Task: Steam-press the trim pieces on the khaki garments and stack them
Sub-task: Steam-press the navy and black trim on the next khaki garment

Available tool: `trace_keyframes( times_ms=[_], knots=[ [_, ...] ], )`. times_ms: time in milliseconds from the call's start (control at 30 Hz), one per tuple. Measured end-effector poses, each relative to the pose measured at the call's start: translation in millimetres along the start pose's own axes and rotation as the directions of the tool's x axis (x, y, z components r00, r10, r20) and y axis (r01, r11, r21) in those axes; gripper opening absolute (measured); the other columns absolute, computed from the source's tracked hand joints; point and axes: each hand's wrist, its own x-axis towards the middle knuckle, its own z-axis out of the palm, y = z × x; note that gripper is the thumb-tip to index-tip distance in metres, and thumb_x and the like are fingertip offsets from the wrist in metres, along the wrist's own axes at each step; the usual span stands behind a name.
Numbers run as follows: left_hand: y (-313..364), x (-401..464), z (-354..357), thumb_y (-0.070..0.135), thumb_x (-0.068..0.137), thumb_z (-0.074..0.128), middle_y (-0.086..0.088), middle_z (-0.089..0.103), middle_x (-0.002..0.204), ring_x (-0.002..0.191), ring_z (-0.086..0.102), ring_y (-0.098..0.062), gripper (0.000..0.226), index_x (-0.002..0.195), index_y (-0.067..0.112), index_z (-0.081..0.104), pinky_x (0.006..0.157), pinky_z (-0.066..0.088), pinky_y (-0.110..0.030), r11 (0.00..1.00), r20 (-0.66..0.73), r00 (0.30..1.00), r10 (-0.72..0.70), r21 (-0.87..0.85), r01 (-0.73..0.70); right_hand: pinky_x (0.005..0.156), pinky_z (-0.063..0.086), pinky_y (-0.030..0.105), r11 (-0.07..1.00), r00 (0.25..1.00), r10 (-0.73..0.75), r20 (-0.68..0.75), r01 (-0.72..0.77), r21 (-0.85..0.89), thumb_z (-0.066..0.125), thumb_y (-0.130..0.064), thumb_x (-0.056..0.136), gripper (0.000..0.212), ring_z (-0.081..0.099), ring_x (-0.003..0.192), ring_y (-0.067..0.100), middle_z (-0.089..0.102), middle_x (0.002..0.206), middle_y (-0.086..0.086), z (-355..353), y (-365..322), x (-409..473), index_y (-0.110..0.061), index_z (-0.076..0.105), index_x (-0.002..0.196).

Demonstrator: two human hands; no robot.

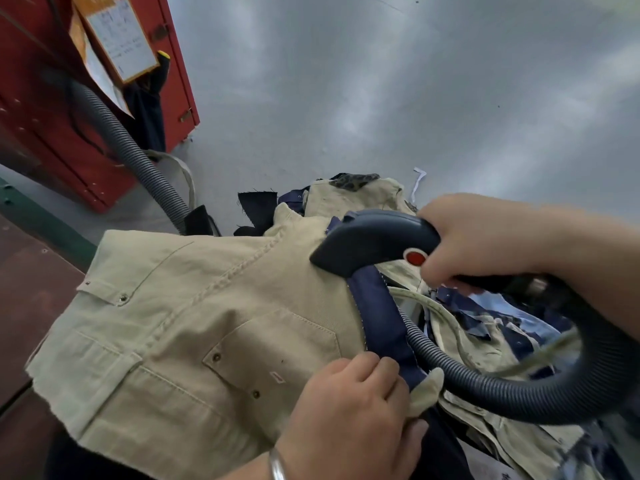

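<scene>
Steamer hose cut off at right edge, clipboard sheet writing illegible

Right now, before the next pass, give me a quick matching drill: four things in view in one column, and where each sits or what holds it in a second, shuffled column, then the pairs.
Things:
1. steamer head
2. navy trim strip
3. red cabinet
4. metal bangle

Place or state:
A. on the left wrist, at the bottom edge
B. gripped by the right hand, nozzle on the fabric
C. upper left, with papers hanging on it
D. along the khaki garment's edge, lower end held by the left hand

Pairs: 1-B, 2-D, 3-C, 4-A
</scene>
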Motion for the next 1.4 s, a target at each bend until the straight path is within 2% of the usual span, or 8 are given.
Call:
trace_keyframes(
  times_ms=[433,500,633,800,967,1167,1300,1400],
  knots=[
    [0.0,-1.8,4.5,0.050,0.068,0.057,0.011,0.061,0.071,0.068,0.059,-0.008,0.028,0.068,0.025,0.070,0.057,0.047,-0.023,1.000,-0.022,1.000,0.003,-0.014,-0.003,0.041,0.054,0.040,0.961,0.956,0.134,-0.259,-0.061,0.271,0.068,0.008,0.073,0.015,0.058,0.037,0.023,0.062,0.050,0.015,-37.6,15.1,51.0,0.005,0.059,0.084],
    [-1.8,-1.9,5.4,0.051,0.069,0.055,0.012,0.063,0.073,0.070,0.060,-0.007,0.030,0.070,0.025,0.071,0.057,0.048,-0.022,1.000,-0.023,1.000,0.002,-0.009,-0.002,0.044,0.056,0.054,0.968,0.963,0.098,-0.250,-0.035,0.247,0.072,0.003,0.070,0.011,0.061,0.041,0.028,0.065,0.053,0.018,-40.8,30.9,34.3,-0.004,0.064,0.074],
    [-5.0,-0.2,8.0,0.051,0.069,0.057,0.011,0.063,0.073,0.069,0.060,-0.008,0.030,0.070,0.025,0.071,0.058,0.048,-0.022,1.000,-0.050,0.999,0.011,0.007,-0.011,0.037,0.050,0.031,0.986,0.982,0.040,-0.184,-0.009,0.166,0.076,-0.028,0.050,0.028,0.064,0.039,0.026,0.066,0.050,0.013,-30.4,52.3,-14.9,-0.027,0.066,0.076],
    [-3.3,1.4,11.3,0.049,0.066,0.063,0.009,0.061,0.069,0.065,0.058,-0.010,0.027,0.065,0.023,0.069,0.055,0.046,-0.024,1.000,-0.108,0.994,0.015,0.002,-0.015,0.043,0.057,0.037,0.998,0.999,0.046,0.008,-0.046,0.038,0.055,-0.046,0.040,0.045,0.065,0.041,0.018,0.068,0.053,0.001,8.7,47.7,-37.1,-0.042,0.059,0.084],
    [-3.2,0.0,9.8,0.050,0.064,0.064,0.009,0.061,0.070,0.065,0.057,-0.011,0.027,0.065,0.023,0.068,0.055,0.044,-0.025,1.000,-0.106,0.994,0.006,0.020,-0.004,0.039,0.051,0.036,0.996,0.999,0.010,-0.038,-0.007,0.084,0.070,-0.021,0.067,0.017,0.063,0.039,0.021,0.066,0.050,0.005,20.4,33.3,-11.1,-0.018,0.059,0.080],
    [-2.4,1.7,7.7,0.050,0.068,0.063,0.009,0.058,0.067,0.063,0.055,-0.010,0.026,0.064,0.025,0.067,0.054,0.042,-0.024,0.999,-0.077,0.997,0.006,0.050,-0.003,0.041,0.051,0.036,0.987,0.995,0.013,-0.098,0.002,0.159,0.064,-0.002,0.067,0.017,0.061,0.042,0.032,0.067,0.056,0.022,10.4,1.2,29.9,0.009,0.064,0.079],
    [0.6,1.0,7.3,0.049,0.065,0.064,0.008,0.057,0.065,0.061,0.055,-0.012,0.026,0.063,0.023,0.067,0.052,0.042,-0.025,0.998,-0.083,0.996,0.018,0.067,-0.012,0.036,0.045,0.026,0.965,0.986,0.064,-0.157,-0.021,0.263,0.063,0.008,0.072,0.010,0.051,0.033,0.023,0.058,0.048,0.017,3.1,-8.3,59.7,0.011,0.060,0.081],
    [1.4,3.0,5.2,0.046,0.058,0.068,0.006,0.056,0.062,0.058,0.053,-0.013,0.024,0.059,0.023,0.064,0.049,0.041,-0.024,0.994,-0.070,0.997,0.021,0.108,-0.014,0.048,0.057,0.039,0.946,0.969,0.119,-0.215,-0.046,0.320,0.066,0.007,0.075,0.015,0.057,0.043,0.025,0.063,0.058,0.017,-7.0,10.6,62.4,0.009,0.060,0.089]
  ],
)
